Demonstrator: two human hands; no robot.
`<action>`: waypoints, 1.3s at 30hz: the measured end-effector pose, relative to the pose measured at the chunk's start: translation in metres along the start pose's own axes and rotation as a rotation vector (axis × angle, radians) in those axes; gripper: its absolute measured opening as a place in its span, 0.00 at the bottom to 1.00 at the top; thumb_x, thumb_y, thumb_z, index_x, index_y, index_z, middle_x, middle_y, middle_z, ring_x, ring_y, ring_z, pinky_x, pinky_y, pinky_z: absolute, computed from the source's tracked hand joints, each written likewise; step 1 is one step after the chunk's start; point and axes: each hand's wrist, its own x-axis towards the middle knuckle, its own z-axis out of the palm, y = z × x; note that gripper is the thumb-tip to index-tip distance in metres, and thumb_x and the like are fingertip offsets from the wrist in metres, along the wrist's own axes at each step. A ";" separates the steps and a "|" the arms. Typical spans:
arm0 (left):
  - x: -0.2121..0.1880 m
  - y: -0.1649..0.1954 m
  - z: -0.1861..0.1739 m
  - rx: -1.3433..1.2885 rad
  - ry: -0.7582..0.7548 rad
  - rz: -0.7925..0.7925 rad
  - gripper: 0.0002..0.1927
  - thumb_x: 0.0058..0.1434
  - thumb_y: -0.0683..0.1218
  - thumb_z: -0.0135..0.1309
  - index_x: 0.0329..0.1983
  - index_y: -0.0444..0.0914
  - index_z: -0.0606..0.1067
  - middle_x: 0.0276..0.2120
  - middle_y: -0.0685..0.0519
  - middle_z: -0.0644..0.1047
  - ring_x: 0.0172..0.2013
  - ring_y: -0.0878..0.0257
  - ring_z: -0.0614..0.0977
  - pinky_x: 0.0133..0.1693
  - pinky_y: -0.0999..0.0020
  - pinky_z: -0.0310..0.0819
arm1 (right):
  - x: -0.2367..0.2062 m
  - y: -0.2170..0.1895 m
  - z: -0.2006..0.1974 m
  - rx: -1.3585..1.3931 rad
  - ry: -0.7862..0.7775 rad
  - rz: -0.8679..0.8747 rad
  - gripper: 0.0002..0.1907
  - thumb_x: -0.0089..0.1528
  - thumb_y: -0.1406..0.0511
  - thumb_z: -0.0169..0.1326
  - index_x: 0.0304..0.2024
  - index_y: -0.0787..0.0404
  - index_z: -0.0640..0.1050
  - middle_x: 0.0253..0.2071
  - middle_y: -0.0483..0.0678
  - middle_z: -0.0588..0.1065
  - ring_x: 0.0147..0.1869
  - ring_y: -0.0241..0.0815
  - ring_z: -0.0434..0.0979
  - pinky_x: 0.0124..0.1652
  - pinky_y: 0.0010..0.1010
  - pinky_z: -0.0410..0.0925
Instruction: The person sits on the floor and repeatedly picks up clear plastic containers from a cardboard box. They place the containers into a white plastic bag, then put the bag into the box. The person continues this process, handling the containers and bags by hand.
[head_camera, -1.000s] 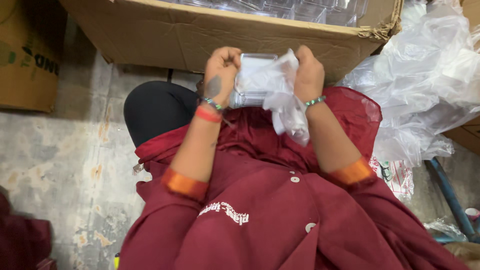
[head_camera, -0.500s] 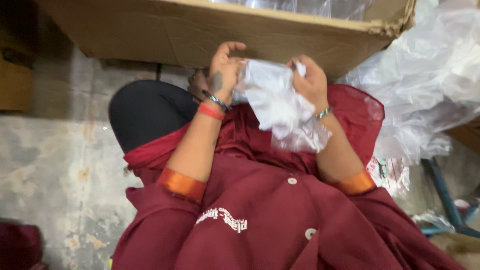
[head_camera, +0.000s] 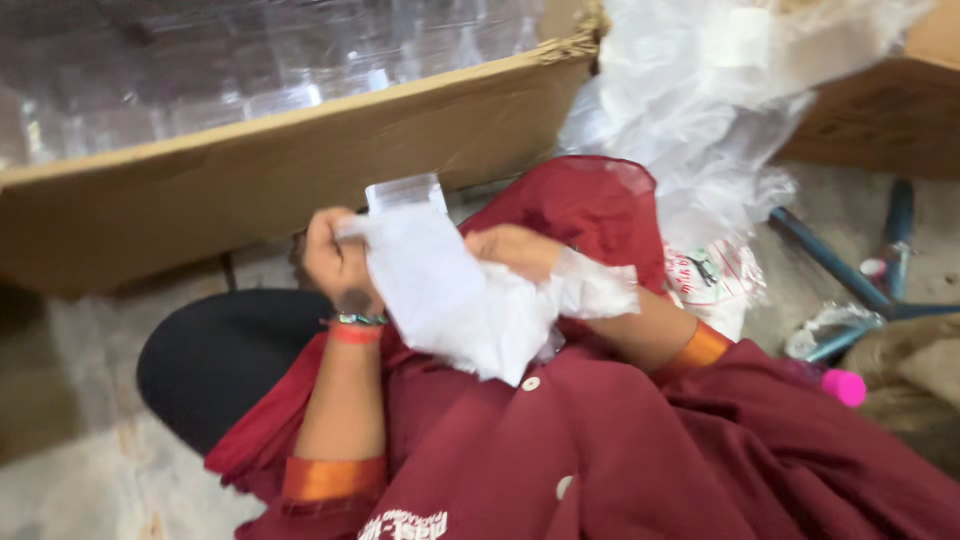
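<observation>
Both my hands hold a white crumpled cloth (head_camera: 455, 295) over my lap. My left hand (head_camera: 335, 258) grips its left edge, and a small clear plastic piece (head_camera: 405, 193) sticks up from that edge. My right hand (head_camera: 515, 250) pinches the cloth from the right, with part of the cloth bunched over my wrist. I wear a dark red garment (head_camera: 640, 460) with orange cuffs and bangles on the left wrist.
A large cardboard box (head_camera: 250, 170) filled with clear plastic containers stands in front of me. Crumpled clear plastic bags (head_camera: 700, 110) pile at the right. Blue metal legs (head_camera: 830, 265) and a pink cap (head_camera: 845, 387) lie at the far right on the concrete floor.
My hands have come lower and closer to my lap, and the cloth has spread out and hangs longer. The camera has swung, showing more of the box's contents.
</observation>
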 end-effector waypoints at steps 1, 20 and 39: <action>-0.005 0.007 0.004 0.056 -0.055 0.082 0.10 0.75 0.47 0.51 0.43 0.35 0.73 0.36 0.55 0.73 0.34 0.68 0.73 0.38 0.73 0.68 | -0.012 0.002 0.001 -0.073 0.020 0.004 0.16 0.67 0.61 0.55 0.49 0.67 0.80 0.45 0.46 0.81 0.49 0.35 0.79 0.49 0.29 0.72; -0.001 0.080 0.038 0.223 -0.100 0.276 0.29 0.73 0.59 0.55 0.64 0.33 0.69 0.59 0.46 0.72 0.58 0.56 0.76 0.62 0.62 0.72 | -0.101 -0.116 -0.195 -0.096 1.150 -0.909 0.18 0.72 0.58 0.54 0.55 0.67 0.79 0.46 0.47 0.79 0.50 0.36 0.78 0.52 0.28 0.70; 0.002 0.114 0.034 0.068 -0.311 -0.130 0.05 0.66 0.43 0.57 0.39 0.35 0.77 0.33 0.50 0.80 0.34 0.59 0.82 0.38 0.66 0.77 | -0.013 -0.056 0.044 -0.348 0.277 -0.543 0.25 0.68 0.53 0.59 0.51 0.70 0.78 0.46 0.49 0.79 0.49 0.35 0.77 0.51 0.26 0.69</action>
